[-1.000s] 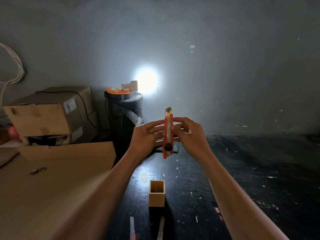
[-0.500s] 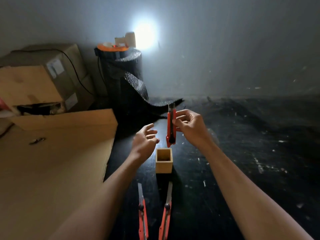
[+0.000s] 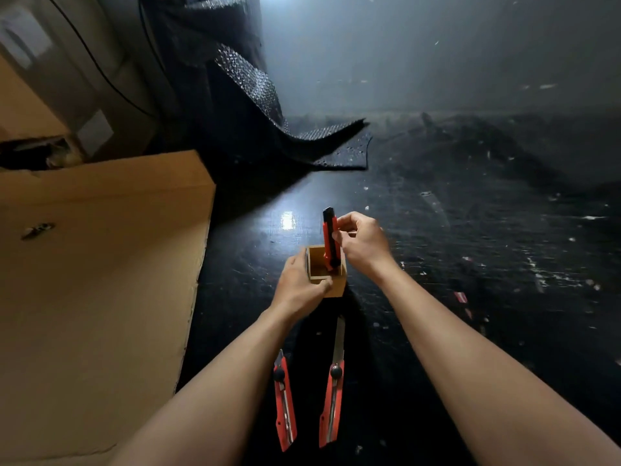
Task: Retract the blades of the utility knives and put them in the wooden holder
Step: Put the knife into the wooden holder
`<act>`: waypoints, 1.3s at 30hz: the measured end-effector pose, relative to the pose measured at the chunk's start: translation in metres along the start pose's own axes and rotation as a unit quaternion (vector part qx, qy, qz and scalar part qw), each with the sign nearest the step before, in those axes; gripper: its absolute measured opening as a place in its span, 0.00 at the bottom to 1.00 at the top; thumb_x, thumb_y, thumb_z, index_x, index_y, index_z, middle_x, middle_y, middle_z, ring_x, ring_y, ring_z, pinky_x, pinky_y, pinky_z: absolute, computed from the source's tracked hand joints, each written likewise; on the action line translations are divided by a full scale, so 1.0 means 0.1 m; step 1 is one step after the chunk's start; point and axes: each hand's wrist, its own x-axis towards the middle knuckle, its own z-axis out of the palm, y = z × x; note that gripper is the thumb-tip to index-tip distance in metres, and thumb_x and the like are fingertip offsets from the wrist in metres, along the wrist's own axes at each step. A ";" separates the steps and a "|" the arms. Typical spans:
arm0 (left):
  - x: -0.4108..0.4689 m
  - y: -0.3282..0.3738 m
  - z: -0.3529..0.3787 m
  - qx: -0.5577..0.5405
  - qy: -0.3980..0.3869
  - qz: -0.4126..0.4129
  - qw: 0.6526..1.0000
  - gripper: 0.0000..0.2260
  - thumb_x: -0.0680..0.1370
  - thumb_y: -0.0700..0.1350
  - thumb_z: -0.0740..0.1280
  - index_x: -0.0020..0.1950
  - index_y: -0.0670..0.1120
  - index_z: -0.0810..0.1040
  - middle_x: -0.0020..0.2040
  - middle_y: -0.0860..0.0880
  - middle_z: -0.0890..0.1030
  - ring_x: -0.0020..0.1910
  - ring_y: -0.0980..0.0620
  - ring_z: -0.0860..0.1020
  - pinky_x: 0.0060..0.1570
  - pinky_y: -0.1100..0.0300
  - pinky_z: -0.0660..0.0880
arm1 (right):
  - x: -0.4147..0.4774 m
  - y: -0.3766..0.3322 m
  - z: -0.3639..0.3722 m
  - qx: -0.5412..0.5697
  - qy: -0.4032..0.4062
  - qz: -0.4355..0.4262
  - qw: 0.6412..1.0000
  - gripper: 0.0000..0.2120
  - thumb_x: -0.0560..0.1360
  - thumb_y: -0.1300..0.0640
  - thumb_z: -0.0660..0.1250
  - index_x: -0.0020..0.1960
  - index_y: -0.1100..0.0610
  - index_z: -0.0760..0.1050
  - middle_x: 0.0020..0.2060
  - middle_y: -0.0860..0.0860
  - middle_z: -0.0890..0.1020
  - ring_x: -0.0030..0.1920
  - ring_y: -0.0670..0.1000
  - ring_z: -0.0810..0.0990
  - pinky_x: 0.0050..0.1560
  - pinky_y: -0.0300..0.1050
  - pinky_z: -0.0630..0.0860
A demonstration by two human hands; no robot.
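Note:
A small square wooden holder (image 3: 337,286) stands on the dark table. My left hand (image 3: 300,283) grips its left and near side. My right hand (image 3: 362,242) holds a red utility knife (image 3: 329,234) upright, its lower end inside the holder's right part and no blade showing at its top. Two more red utility knives lie on the table in front of the holder: one (image 3: 284,403) partly hidden by my left forearm, the other (image 3: 333,388) with a long blade sticking out toward the holder.
A large flat cardboard sheet (image 3: 97,280) covers the table's left side. Cardboard boxes (image 3: 60,82) are stacked at the back left. A black roll of bubble wrap (image 3: 235,82) stands behind, its loose end on the table. The dark table (image 3: 487,247) stretches to the right.
My right hand has lowered the knife from chest height into the holder. My left hand let go of the knife and took hold of the holder. The view has tilted down.

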 end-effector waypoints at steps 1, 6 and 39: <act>0.02 -0.01 0.02 -0.001 -0.001 0.002 1.000 0.21 0.72 0.49 0.75 0.63 0.55 0.73 0.58 0.50 0.76 0.58 0.50 0.78 0.60 0.50 0.80 | 0.02 0.04 0.05 -0.009 -0.003 0.006 1.000 0.02 0.77 0.57 0.71 0.50 0.53 0.82 0.46 0.49 0.87 0.49 0.52 0.85 0.53 0.54 0.83; 0.06 -0.12 0.12 0.000 0.013 0.022 1.000 0.19 0.73 0.48 0.71 0.63 0.55 0.73 0.55 0.50 0.78 0.54 0.52 0.78 0.58 0.51 0.79 | 0.08 0.18 0.21 -0.058 -0.015 0.018 0.998 0.05 0.77 0.59 0.69 0.52 0.55 0.83 0.50 0.53 0.87 0.52 0.55 0.84 0.54 0.50 0.80; -0.87 -0.46 0.21 0.011 0.078 -0.025 0.997 0.19 0.77 0.41 0.73 0.68 0.44 0.80 0.58 0.48 0.85 0.54 0.54 0.82 0.54 0.71 0.73 | -1.01 0.59 -0.04 -0.134 -0.090 0.072 0.984 0.18 0.78 0.57 0.71 0.67 0.55 0.78 0.59 0.53 0.84 0.59 0.53 0.83 0.59 0.48 0.80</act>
